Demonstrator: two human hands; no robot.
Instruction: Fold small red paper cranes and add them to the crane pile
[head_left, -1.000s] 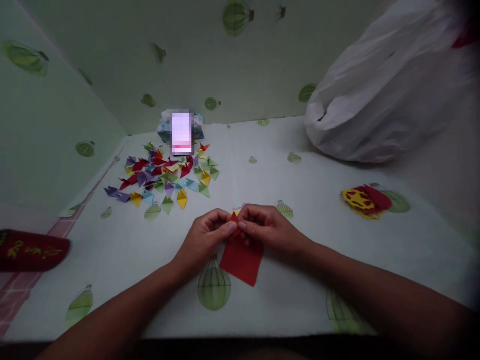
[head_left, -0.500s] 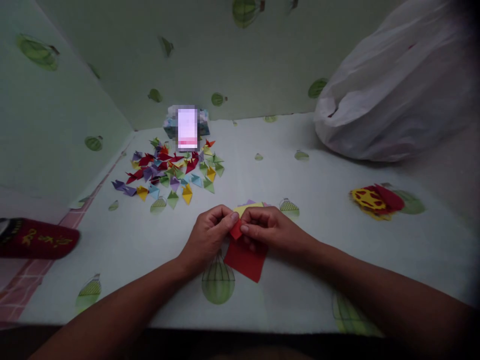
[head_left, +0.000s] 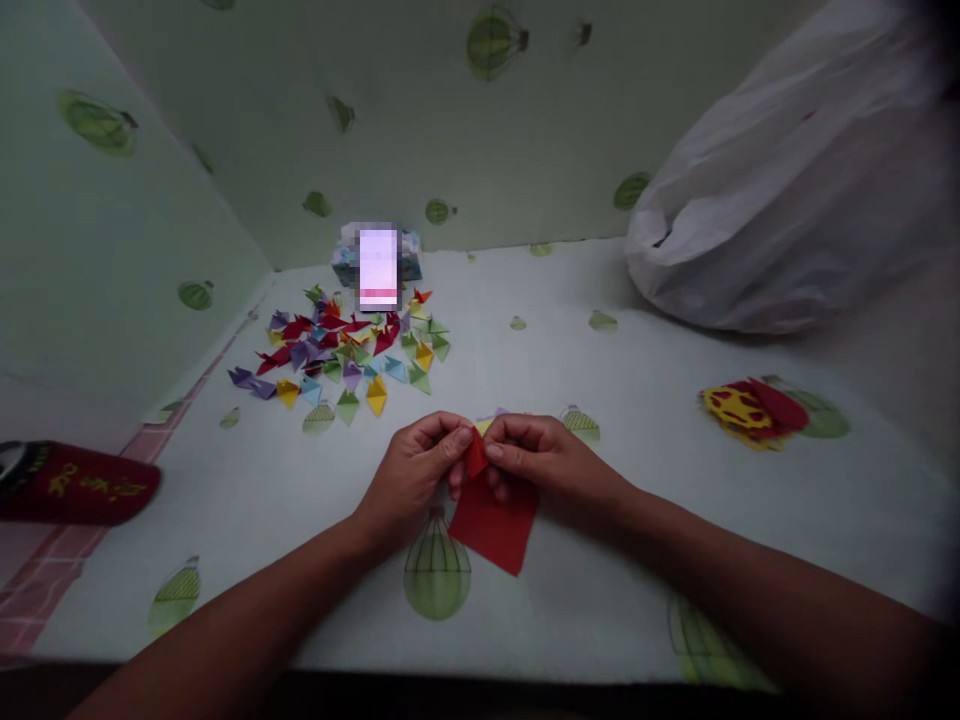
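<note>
a small folded red paper (head_left: 475, 457) is pinched above a red sheet (head_left: 496, 527)

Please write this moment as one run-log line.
left hand: pinching small folded red paper; right hand: pinching same piece; under hands: flat red paper sheet; beyond, leftward: multicoloured folded-paper pile

The small folded piece (head_left: 477, 456) you held was red paper, matt and creased, and the red square (head_left: 496, 530) below it showed the same smooth, unshiny paper face. Ahead of you, the folded shapes (head_left: 376, 396) were matt coloured paper too, while the bag (head_left: 750, 230) to your right was thin, wrinkled plastic with a soft sheen. Your table covering (head_left: 585, 580) looked smooth and dull, and the can (head_left: 90, 485) at your left seemed smooth, printed metal.
</note>
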